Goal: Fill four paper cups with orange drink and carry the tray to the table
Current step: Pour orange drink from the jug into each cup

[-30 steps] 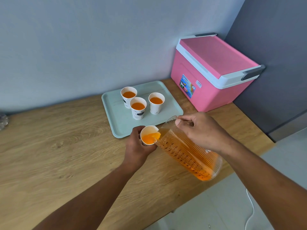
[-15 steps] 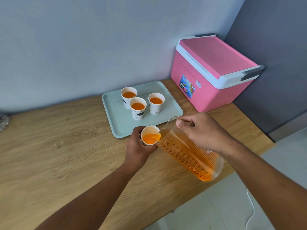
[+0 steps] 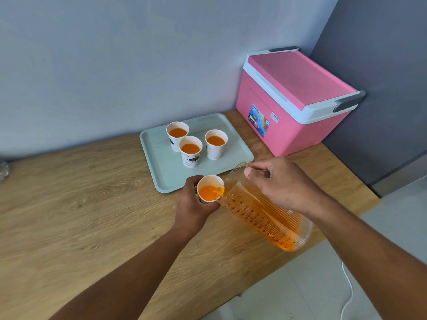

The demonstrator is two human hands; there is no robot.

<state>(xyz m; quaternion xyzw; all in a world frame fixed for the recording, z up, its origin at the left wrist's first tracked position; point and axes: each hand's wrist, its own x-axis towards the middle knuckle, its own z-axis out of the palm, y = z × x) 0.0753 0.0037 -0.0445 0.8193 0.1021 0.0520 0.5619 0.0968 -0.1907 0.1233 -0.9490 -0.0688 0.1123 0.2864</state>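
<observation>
My left hand (image 3: 193, 204) grips a white paper cup (image 3: 209, 188) just in front of the pale green tray (image 3: 161, 172). My right hand (image 3: 282, 183) holds a clear ribbed measuring jug (image 3: 263, 213) of orange drink, tilted with its spout over the cup's rim. Orange drink runs into the cup, which is partly full. Three filled paper cups stand on the tray: a back left cup (image 3: 177, 135), a front cup (image 3: 190, 150) and a right cup (image 3: 216, 143).
A pink cooler box (image 3: 293, 100) with a white rim and grey handles sits at the counter's right end against the wall. The wooden counter (image 3: 80, 204) ends at right over a grey floor with a white cable (image 3: 347, 294). A crinkled clear object (image 3: 3, 169) lies far left.
The drink level in the held cup has risen a little. Both hands and the jug stay almost where they were.
</observation>
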